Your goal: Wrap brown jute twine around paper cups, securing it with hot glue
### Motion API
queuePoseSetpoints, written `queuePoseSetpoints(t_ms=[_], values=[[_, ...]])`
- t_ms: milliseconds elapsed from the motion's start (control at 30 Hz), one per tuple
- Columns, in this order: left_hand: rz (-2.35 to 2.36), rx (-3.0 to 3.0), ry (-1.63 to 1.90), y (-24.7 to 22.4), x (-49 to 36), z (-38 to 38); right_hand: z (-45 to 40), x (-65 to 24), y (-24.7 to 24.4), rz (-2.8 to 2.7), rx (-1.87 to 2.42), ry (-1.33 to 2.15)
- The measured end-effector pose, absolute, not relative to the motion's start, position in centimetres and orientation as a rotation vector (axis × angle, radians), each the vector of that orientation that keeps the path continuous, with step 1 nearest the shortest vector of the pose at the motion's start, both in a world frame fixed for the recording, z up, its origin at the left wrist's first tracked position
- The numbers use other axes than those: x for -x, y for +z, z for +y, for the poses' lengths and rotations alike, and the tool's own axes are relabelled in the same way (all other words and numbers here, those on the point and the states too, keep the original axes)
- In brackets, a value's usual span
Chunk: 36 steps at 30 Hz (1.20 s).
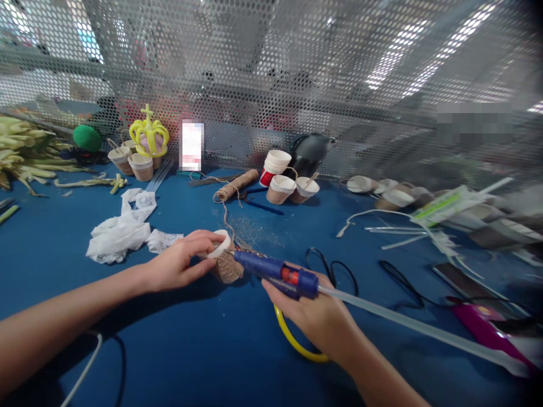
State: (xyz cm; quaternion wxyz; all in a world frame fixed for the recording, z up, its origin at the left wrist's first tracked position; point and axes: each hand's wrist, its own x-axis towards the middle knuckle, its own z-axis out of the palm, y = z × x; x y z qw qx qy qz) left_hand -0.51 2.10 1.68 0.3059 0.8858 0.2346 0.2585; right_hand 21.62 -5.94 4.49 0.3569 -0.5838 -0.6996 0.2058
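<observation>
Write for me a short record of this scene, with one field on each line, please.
Left grip: holds the cup
Right grip: holds the glue gun
Nozzle: at the cup; contact unclear
Glue stick: sticks out of the gun's rear
Twine roll: beyond the cup
Left of cup: white lace
Back left: yellow crown, green ball
Table: blue

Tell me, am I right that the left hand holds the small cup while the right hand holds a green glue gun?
Not quite: the glue gun is blue, not green, as the head view shows. The rest stands: the right hand holds it, and the left hand holds the small cup.
</observation>
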Motion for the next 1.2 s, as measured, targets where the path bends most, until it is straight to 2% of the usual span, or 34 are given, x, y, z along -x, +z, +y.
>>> queuePoseSetpoints(t_ms=[200,1200], values=[[0.620,-2.346,0.674,1.7,0.5,2.1,-5.4,-21.9,5.3,-1.809,1.515,0.613],[0.610,-2.360,0.682,1.8,0.5,2.0,-6.1,-20.7,4.0,-1.850,1.519,0.487]])
